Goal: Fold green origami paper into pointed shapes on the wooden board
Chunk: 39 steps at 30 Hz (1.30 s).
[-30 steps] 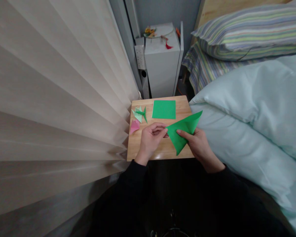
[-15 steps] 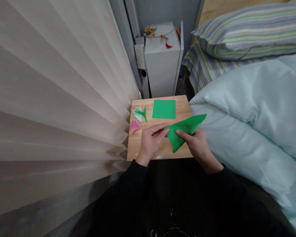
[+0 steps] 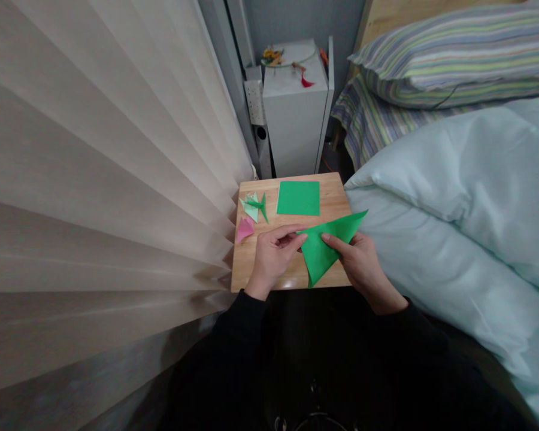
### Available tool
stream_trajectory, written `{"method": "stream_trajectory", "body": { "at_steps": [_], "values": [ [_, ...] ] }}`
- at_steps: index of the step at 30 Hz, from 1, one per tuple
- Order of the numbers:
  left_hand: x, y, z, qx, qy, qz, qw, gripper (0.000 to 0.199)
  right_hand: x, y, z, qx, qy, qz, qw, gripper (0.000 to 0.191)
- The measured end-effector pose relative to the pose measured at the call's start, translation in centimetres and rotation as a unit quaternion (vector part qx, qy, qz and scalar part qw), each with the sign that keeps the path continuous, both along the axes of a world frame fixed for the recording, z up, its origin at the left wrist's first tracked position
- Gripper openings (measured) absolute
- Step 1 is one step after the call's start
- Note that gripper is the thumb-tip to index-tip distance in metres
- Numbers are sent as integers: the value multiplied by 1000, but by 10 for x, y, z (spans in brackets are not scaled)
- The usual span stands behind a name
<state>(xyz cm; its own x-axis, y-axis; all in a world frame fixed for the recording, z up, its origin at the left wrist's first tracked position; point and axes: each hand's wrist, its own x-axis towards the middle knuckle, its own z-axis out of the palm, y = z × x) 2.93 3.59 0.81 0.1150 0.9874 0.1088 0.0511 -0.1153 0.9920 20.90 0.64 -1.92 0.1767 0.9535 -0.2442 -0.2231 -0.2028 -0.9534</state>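
Observation:
A sheet of green origami paper (image 3: 320, 251), folded into a triangle, is held between both hands above the front of a small wooden table (image 3: 251, 269). My left hand (image 3: 273, 256) pinches its left corner between thumb and fingers. With the thumb on top and the fingers behind, my right hand (image 3: 362, 263) grips the middle right of the paper. Behind them a green square of paper (image 3: 298, 198) lies flat. Folded pieces rest at the table's left: a pale green one (image 3: 250, 209), a darker green one (image 3: 263, 206) and a pink one (image 3: 245, 228).
Pleated curtain (image 3: 161, 179) hangs close along the table's left edge. A bed with a pale blue quilt (image 3: 431, 227) and a striped pillow (image 3: 467, 54) borders the right side. Beyond the table stands a white cabinet (image 3: 294, 126) with small ornaments on top.
The folded green paper has turned slightly: its right tip has moved left and its lower point has come down and left. Both hands keep their hold nearly in place.

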Motion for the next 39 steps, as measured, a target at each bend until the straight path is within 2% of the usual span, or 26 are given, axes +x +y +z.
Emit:
{"method": "stream_trajectory", "body": {
  "at_steps": [4,19,26,31,39],
  "values": [
    [1,0,0,-9,-17,1,1000,17,-1,0,2,-4,38,-18,999,38],
    [4,0,2,-35,-35,21,999,18,-1,-1,2,-5,29,-16,999,38],
    [16,-6,0,11,-21,106,994,18,-25,-6,3,27,34,-54,998,55],
    [26,-10,-7,-2,-46,162,986,17,-38,-10,2,6,34,-66,997,49],
    [22,-6,-5,-46,-64,121,990,22,-36,-11,-2,-8,33,-75,997,48]
  ]
}}
